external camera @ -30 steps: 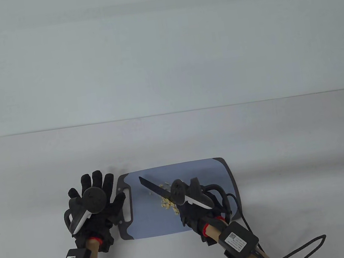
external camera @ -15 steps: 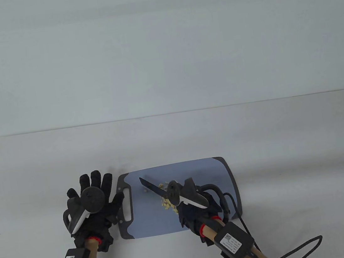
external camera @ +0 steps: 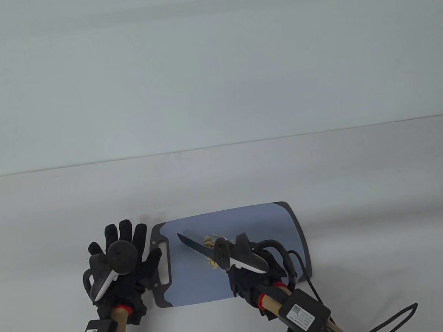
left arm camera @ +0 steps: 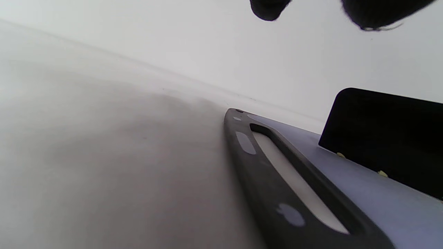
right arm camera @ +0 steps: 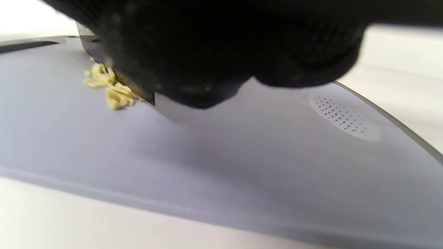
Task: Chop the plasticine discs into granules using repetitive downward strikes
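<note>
A blue-grey cutting board [external camera: 253, 223] with a dark rim lies at the table's front. Yellow plasticine bits [external camera: 209, 242] lie in a small heap on its middle, also in the right wrist view [right arm camera: 107, 86]. My right hand [external camera: 248, 276] grips a black knife [external camera: 193, 245] whose blade points up-left and sits across the heap. My left hand [external camera: 124, 264] lies flat with fingers spread on the table, its thumb at the board's handle slot [external camera: 162, 263]. The left wrist view shows the slot [left arm camera: 294, 180] and the dark blade [left arm camera: 387, 135].
A white table [external camera: 328, 168] runs back to a pale wall. A black cable [external camera: 381, 324] trails from my right wrist along the table's front right. A dotted patch [right arm camera: 341, 116] marks the board's right end.
The knife and my right hand have shifted a little left and toward me across the heap. More yellow bits show beyond the blade. My left hand has stayed put.
</note>
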Action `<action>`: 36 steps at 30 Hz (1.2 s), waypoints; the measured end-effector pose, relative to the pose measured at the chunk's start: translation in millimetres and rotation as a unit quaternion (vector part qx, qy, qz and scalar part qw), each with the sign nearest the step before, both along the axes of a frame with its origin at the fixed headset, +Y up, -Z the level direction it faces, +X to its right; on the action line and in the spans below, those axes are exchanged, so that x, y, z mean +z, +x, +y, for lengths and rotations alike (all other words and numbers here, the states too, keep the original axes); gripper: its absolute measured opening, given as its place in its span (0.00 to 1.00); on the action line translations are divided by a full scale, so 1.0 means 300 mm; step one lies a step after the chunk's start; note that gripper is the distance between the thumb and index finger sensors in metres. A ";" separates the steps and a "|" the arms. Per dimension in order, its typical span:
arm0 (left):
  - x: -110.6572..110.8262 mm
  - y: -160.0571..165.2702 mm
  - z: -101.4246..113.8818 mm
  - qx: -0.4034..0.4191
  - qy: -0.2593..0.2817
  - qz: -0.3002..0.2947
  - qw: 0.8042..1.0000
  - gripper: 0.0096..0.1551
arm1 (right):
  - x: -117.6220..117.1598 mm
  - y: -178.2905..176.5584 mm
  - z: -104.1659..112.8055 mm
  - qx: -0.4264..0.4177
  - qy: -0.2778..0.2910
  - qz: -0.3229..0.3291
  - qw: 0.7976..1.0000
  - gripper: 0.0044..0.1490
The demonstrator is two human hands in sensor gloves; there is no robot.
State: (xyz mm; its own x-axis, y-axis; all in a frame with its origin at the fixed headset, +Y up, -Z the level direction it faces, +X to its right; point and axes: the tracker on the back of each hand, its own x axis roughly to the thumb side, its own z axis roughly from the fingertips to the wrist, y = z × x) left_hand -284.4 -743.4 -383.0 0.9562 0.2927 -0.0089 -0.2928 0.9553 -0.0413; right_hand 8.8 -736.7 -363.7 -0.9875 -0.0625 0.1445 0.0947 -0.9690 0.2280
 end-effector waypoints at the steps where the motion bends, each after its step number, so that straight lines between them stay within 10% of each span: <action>1: 0.001 -0.002 0.001 0.002 0.001 0.001 1.000 0.50 | -0.001 -0.003 -0.014 -0.008 -0.007 -0.002 1.000 0.28; 5: 0.001 -0.002 0.002 0.003 0.001 0.001 1.000 0.50 | 0.007 -0.015 -0.045 -0.030 0.055 0.015 0.998 0.28; 10: -0.001 -0.008 0.001 0.007 0.002 0.002 1.000 0.50 | -0.025 0.031 -0.013 -0.051 -0.042 -0.003 0.998 0.28; 28: -0.002 -0.005 0.000 0.003 0.001 0.000 1.000 0.50 | 0.038 -0.031 -0.044 -0.033 0.044 0.017 0.998 0.28; 36: -0.003 -0.009 -0.001 0.006 0.001 0.003 1.000 0.50 | -0.013 0.022 -0.013 -0.055 -0.014 0.010 0.998 0.28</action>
